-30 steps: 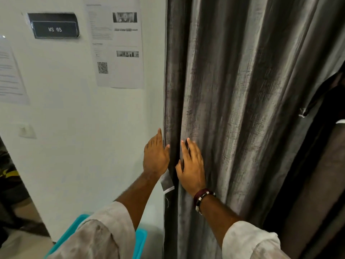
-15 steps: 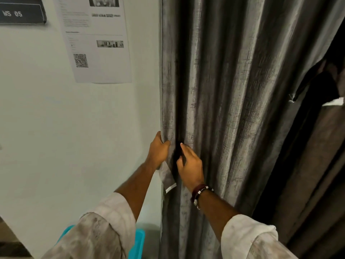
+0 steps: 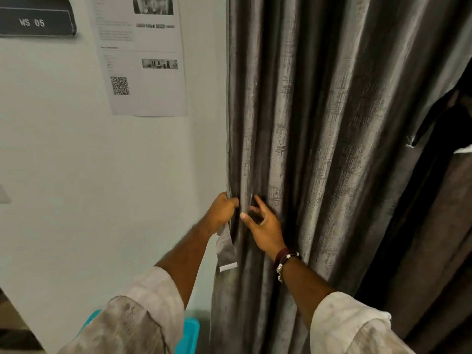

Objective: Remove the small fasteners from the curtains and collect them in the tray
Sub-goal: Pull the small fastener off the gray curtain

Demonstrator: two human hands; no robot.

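Right now my left hand [image 3: 221, 210] grips the leading edge of the grey curtain [image 3: 319, 149], fingers curled round the hem, with a loose flap of fabric hanging below my fist. My right hand [image 3: 264, 227] is partly open against the next fold: the fingers [image 3: 258, 200] reach into the dark crease while the thumb [image 3: 245, 216] stands apart from them, and they hold nothing that I can see.

What could go wrong from here, as I judge it: the fastener itself is not visible, so I am working by feel inside the crease. If I pull before the thumb and fingers have closed properly on it, it may slip and drop between the folds or to the floor. If my left hand slackens, the pleat could swing shut over the spot. A hard tug might also snag the weave.

Any fastener must lie hidden in the shadowed fold just beyond my right fingertips, between my 2 hands; I cannot tell exactly where. The blue tray [image 3: 190, 335] sits low beside the curtain's foot, well below both hands and partly behind my left sleeve [image 3: 132, 318].
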